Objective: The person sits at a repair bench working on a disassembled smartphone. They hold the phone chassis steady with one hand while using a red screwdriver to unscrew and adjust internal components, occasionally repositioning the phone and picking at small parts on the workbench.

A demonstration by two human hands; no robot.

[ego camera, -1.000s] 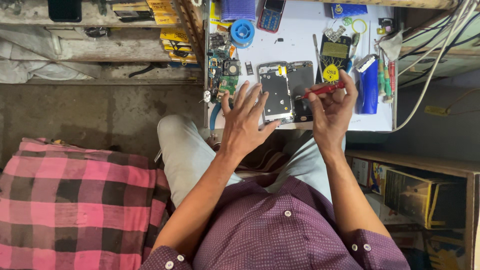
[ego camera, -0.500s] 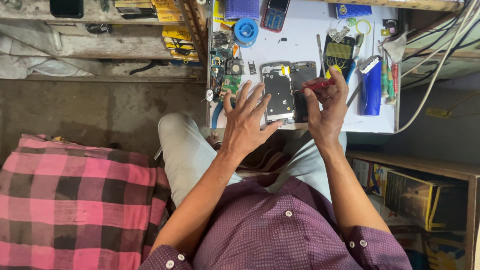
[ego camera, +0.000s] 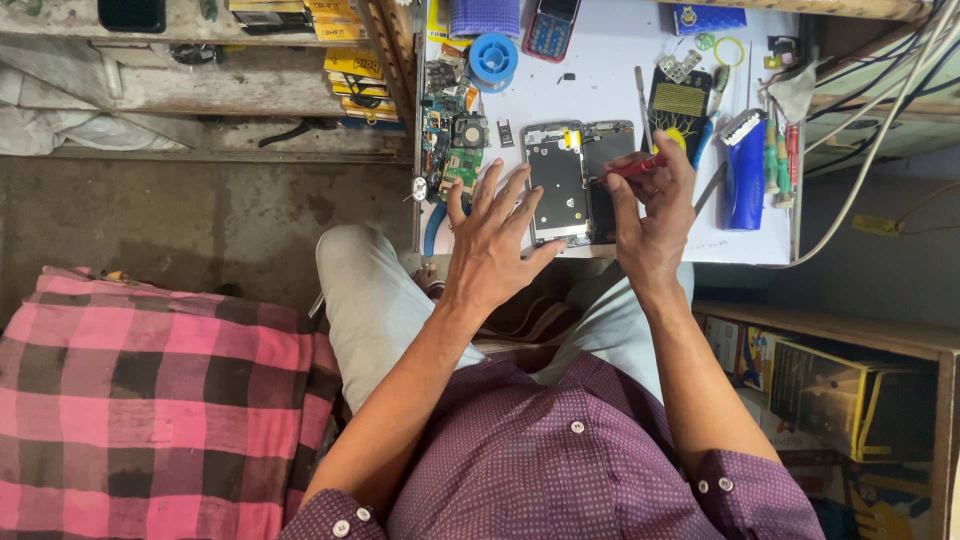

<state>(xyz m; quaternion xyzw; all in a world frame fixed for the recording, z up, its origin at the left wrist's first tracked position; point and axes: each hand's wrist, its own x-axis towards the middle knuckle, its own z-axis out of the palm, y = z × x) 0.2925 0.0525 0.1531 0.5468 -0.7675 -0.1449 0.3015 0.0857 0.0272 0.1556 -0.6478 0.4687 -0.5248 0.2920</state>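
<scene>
Screwdriver (ego camera: 633, 168) in right hand (ego camera: 652, 215) points left, horizontal.

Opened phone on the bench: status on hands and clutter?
Left hand splayed beside opened phone. Right hand pinching red screwdriver over it. Circuit boards, blue tool close by.

Purple dotted shirt, white buttons, cuffs pushed up, light grey trousers
</scene>
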